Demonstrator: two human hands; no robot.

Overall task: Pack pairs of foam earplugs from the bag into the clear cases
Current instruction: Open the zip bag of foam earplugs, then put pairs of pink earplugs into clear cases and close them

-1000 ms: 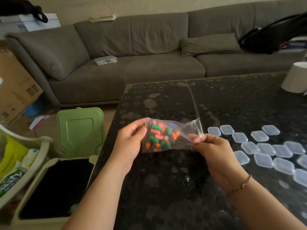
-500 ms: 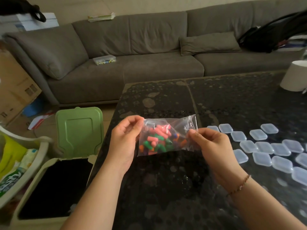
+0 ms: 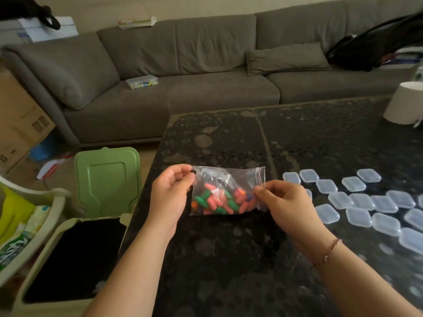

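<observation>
Clear plastic is stretched between our hands: the zip bag (image 3: pixel 229 191) of pink, green and orange foam earplugs (image 3: pixel 220 201) hangs above the dark glass table (image 3: pixel 229 259). Our left hand (image 3: pixel 170 197) pinches its upper left corner, our right hand (image 3: pixel 285 202) pinches its right edge. The clear cases (image 3: pixel 361 202) lie closed to our right.

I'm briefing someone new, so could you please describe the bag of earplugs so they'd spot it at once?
Over the near left part of the dark table, both hands hold up a small clear bag: left hand pinching its left edge, right hand its right. Unlike the empty clear cases beside it, it holds colourful foam earplugs.
</observation>
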